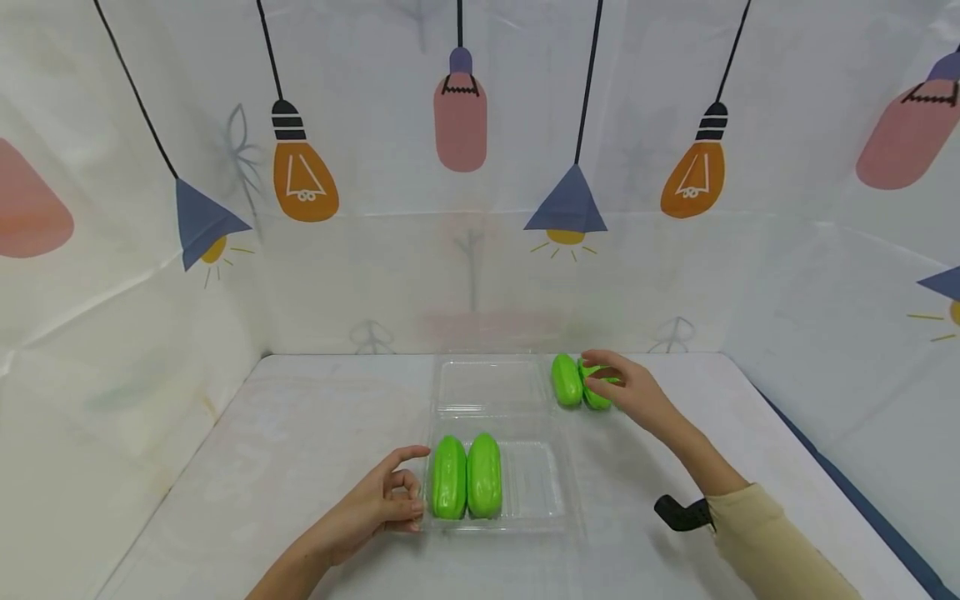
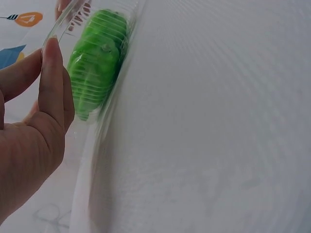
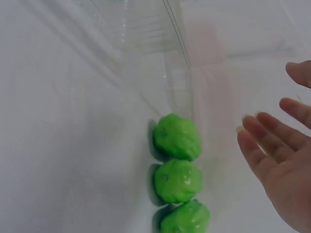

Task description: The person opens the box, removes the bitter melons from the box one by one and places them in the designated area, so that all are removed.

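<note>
A clear plastic clamshell box [image 1: 532, 500] stands with its lid [image 1: 491, 385] folded back. Two glossy green toy cucumbers [image 1: 483, 475] lie side by side in its left half. At the box's left side, my left hand [image 1: 378, 504] grips the rim, thumb and fingers meeting at the clear edge [image 2: 47, 41] in the left wrist view. My right hand [image 1: 630, 392] hovers near more green cucumbers [image 1: 567, 381] to the right of the lid, partly covering them. In the right wrist view three cucumbers [image 3: 177, 181] lie in a row beside that hand, its fingers spread and holding nothing.
A white tabletop [image 1: 315, 433] bears everything, with a printed white curtain [image 1: 375, 275] behind and along the sides. A black curved piece [image 1: 682, 512] sticks out at the right wrist, beside a beige sleeve [image 1: 772, 542].
</note>
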Motion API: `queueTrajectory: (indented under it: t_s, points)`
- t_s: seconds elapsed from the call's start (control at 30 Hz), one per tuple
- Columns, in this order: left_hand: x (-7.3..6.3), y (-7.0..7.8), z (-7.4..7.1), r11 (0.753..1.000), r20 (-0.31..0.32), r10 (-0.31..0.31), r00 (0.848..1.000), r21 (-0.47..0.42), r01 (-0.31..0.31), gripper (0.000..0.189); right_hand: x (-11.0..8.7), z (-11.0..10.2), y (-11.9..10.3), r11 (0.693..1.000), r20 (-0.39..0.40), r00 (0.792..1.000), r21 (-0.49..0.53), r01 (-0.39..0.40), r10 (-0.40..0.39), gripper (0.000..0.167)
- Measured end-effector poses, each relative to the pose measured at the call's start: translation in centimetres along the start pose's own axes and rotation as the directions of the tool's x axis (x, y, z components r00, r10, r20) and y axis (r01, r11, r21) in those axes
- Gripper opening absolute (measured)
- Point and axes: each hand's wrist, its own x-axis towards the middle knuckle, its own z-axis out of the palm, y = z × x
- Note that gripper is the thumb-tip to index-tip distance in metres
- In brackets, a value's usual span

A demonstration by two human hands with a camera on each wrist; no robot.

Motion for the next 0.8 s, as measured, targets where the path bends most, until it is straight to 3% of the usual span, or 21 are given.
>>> queueTrajectory:
  t_s: [0.5, 0.8]
  points:
    - [0.0, -0.1, 0.1, 1.000, 0.000, 0.007, 1.000, 0.000, -0.007, 0.078, -0.7, 3.3, -2.6, 0.998, 0.158, 0.986, 0.051, 0.045, -0.053, 0.048]
    - [-0.1, 0.0, 0.1, 1.000, -0.006, 0.005, 1.000, -0.002, -0.005, 0.079, -1.3, 5.2, -3.4, 0.995, 0.279, 0.955, 0.033, 0.093, -0.099, 0.047]
